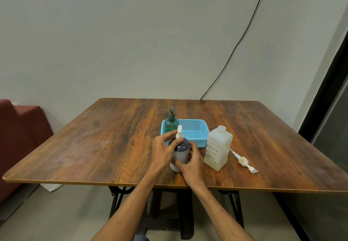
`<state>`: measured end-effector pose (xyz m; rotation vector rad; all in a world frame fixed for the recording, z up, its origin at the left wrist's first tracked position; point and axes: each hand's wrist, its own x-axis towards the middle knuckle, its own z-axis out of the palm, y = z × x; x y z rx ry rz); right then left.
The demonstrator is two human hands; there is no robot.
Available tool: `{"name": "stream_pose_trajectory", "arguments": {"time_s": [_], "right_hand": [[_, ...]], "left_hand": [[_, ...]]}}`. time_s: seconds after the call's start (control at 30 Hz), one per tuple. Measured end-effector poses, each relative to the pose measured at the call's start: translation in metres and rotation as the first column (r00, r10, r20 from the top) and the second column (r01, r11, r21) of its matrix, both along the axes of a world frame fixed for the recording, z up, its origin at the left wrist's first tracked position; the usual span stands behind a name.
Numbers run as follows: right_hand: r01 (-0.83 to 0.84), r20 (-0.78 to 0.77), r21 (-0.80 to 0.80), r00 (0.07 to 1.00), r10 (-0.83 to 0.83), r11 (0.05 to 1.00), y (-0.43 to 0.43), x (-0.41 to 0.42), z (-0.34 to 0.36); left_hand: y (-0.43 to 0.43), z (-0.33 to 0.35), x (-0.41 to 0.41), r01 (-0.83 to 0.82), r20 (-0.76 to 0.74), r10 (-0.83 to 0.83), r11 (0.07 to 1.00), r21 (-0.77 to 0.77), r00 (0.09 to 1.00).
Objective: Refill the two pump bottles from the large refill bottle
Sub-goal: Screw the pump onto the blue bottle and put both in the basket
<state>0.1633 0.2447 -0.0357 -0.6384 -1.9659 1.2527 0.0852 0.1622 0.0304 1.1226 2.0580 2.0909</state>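
Just in front of the blue basket (195, 127), the left hand (164, 146) pinches the white neck of the grey pump bottle (181, 151) while the right hand (192, 163) wraps its body, the green pump bottle (171, 124) standing in the basket's left corner and the large refill bottle (217, 150) beside the basket's right front corner.

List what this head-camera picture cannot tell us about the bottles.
Head view, grey pump bottle: fill level unclear, body wrapped by left hand and right hand.
Head view, its pump collar: how far unscrewed, covered by the left hand.
Head view, large refill bottle: label print too small to read.
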Motion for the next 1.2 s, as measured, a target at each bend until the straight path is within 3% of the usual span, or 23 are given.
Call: {"name": "stream_pose_trajectory", "arguments": {"time_s": [0.4,0.77,1.2], "right_hand": [[0.039,-0.036,-0.028,0.999,-0.040,0.999,-0.003,0.001,0.019],[0.168,-0.208,-0.067,0.962,-0.178,0.984,0.013,-0.026,0.088],[0.285,-0.169,-0.129,0.938,-0.304,0.950,0.049,-0.078,0.080]], "left_hand": [[-0.010,0.013,-0.003,0.065,0.065,-0.066,0.998,0.027,0.996],[-0.020,0.027,-0.020,-0.100,0.079,0.092,0.988,0.116,0.993],[-0.005,0.014,-0.044,-0.139,0.128,0.132,0.989,0.050,0.983]]}}
